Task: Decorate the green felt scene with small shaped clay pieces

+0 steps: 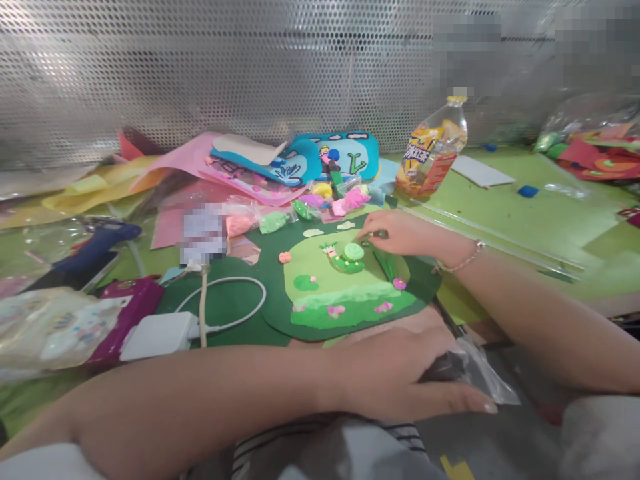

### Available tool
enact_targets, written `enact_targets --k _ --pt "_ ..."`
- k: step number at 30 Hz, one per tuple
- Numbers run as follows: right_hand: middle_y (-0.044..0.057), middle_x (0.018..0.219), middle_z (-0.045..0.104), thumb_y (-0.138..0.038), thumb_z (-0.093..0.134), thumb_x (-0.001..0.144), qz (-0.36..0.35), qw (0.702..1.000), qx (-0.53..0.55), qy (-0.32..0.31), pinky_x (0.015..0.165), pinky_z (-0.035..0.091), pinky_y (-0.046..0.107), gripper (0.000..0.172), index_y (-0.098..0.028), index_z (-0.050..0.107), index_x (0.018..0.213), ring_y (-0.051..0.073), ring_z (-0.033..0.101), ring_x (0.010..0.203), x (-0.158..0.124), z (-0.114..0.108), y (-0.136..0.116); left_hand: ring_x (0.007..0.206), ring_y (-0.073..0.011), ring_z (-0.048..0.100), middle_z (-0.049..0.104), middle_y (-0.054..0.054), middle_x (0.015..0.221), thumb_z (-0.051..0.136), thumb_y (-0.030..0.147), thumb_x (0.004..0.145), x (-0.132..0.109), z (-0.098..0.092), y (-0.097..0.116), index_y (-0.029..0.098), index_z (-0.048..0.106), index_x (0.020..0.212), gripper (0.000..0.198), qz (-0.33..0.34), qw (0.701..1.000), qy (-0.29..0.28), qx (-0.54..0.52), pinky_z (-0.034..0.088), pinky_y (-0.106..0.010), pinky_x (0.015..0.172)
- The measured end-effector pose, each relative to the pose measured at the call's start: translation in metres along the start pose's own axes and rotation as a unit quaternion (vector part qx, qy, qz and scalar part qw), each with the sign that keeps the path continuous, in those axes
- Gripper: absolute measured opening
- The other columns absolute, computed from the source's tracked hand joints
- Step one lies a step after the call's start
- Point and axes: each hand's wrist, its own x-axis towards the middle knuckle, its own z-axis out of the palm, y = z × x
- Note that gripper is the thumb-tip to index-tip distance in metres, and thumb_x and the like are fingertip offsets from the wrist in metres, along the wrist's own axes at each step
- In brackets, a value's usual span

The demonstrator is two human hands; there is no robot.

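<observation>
A green paper-and-clay picture (270, 300) lies in front of me, with a clay snail (353, 253) in its middle. At its upper right my right hand (400, 232) has its fingers bent and closed, tips down on the light green sheet just above the snail's shell. Whatever those fingertips pinch is too small to make out. Below the picture, at the table edge, my left hand (400, 370) reaches across to the right. A clear plastic bag (483, 373) shows between its thumb and fingers, partly hidden by the hand.
Behind the picture lie small bags of coloured clay (274, 221) and a blue decorated board (367, 157). A drink bottle (433, 153) stands at the back right. To the left are a white charger (160, 333) with its cable and a blue glue gun (95, 241).
</observation>
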Motion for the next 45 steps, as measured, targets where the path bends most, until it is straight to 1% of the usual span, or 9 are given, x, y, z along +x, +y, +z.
enact_targets --k 4,10,18,24,30,35,38,42,45 --pt "0.012 0.1 0.058 -0.03 0.053 0.08 0.013 1.0 -0.001 0.019 0.08 0.045 0.038 0.036 -0.012 0.062 0.111 0.023 0.055 0.09 0.001 0.007 0.003 0.108 -0.0238 0.051 0.055 -0.009 0.113 0.038 0.06 0.084 0.0 -0.001 0.0 0.019 0.05 0.111 0.051 -0.02 1.0 -0.013 0.005 0.041 -0.038 0.092" --pt "0.014 0.112 0.051 -0.033 0.055 0.08 0.029 0.999 0.016 0.009 0.089 0.041 0.045 0.047 -0.017 0.052 0.124 0.027 0.051 0.102 0.0 0.011 0.009 0.112 -0.026 0.05 0.053 -0.01 0.119 0.038 0.061 0.083 0.0 0.0 0.0 0.019 0.048 0.114 0.053 -0.024 1.0 -0.017 0.006 0.041 -0.039 0.093" --pt "0.012 0.111 0.049 -0.037 0.052 0.083 0.028 0.999 0.034 -0.011 0.091 0.04 0.044 0.046 -0.02 0.051 0.125 0.025 0.05 0.099 -0.001 0.011 0.015 0.109 -0.0244 0.052 0.055 -0.009 0.116 0.039 0.06 0.083 0.0 0.0 0.0 0.02 0.048 0.112 0.05 -0.03 0.999 -0.016 0.005 0.041 -0.039 0.093" --pt "0.01 0.104 0.049 -0.032 0.052 0.082 0.043 0.998 0.046 -0.029 0.085 0.043 0.04 0.045 -0.023 0.05 0.127 0.021 0.051 0.09 -0.003 0.01 0.013 0.11 -0.0244 0.051 0.053 -0.008 0.118 0.04 0.06 0.083 0.0 0.0 0.001 0.019 0.048 0.111 0.05 -0.034 0.999 -0.019 -0.013 0.041 -0.038 0.093" --pt "0.01 0.106 0.053 -0.023 0.045 0.085 0.052 0.998 0.043 0.008 0.083 0.043 0.037 0.029 -0.019 0.062 0.108 0.02 0.053 0.09 -0.002 0.0 0.004 0.112 -0.0236 0.05 0.053 -0.008 0.119 0.042 0.059 0.083 0.001 0.0 0.001 0.019 0.047 0.112 0.049 -0.028 0.999 -0.02 -0.015 0.04 -0.037 0.094" --pt "0.009 0.092 0.057 -0.025 0.053 0.08 0.061 0.998 0.008 0.011 0.075 0.044 0.033 0.018 -0.016 0.066 0.089 0.018 0.055 0.078 -0.001 -0.005 -0.002 0.112 -0.0228 0.05 0.052 -0.008 0.12 0.04 0.058 0.084 0.001 0.0 0.001 0.019 0.047 0.113 0.049 -0.014 1.0 -0.005 -0.006 0.039 -0.036 0.095" --pt "0.01 0.097 0.055 -0.034 0.056 0.08 0.064 0.998 -0.003 0.022 0.079 0.044 0.036 0.029 -0.017 0.062 0.102 0.02 0.055 0.084 -0.002 0.001 0.001 0.105 -0.0244 0.053 0.055 -0.009 0.112 0.038 0.062 0.082 0.002 -0.001 0.0 0.018 0.049 0.109 0.053 -0.035 0.999 -0.024 0.012 0.041 -0.038 0.091" --pt "0.011 0.113 0.044 -0.04 0.053 0.082 0.056 0.997 -0.038 0.045 0.093 0.039 0.044 0.052 -0.026 0.044 0.131 0.026 0.05 0.104 -0.005 0.011 0.01 0.099 -0.0249 0.055 0.057 -0.009 0.106 0.037 0.062 0.082 0.001 0.0 0.0 0.019 0.05 0.108 0.052 -0.049 0.998 -0.025 0.017 0.045 -0.039 0.084" --pt "0.012 0.12 0.04 -0.046 0.051 0.082 0.064 0.995 -0.059 0.04 0.095 0.037 0.049 0.058 -0.029 0.038 0.135 0.031 0.044 0.114 -0.006 0.014 0.014 0.099 -0.024 0.054 0.056 -0.009 0.105 0.038 0.061 0.082 0.001 0.002 0.0 0.019 0.05 0.108 0.05 -0.039 0.999 -0.014 0.008 0.044 -0.038 0.084"
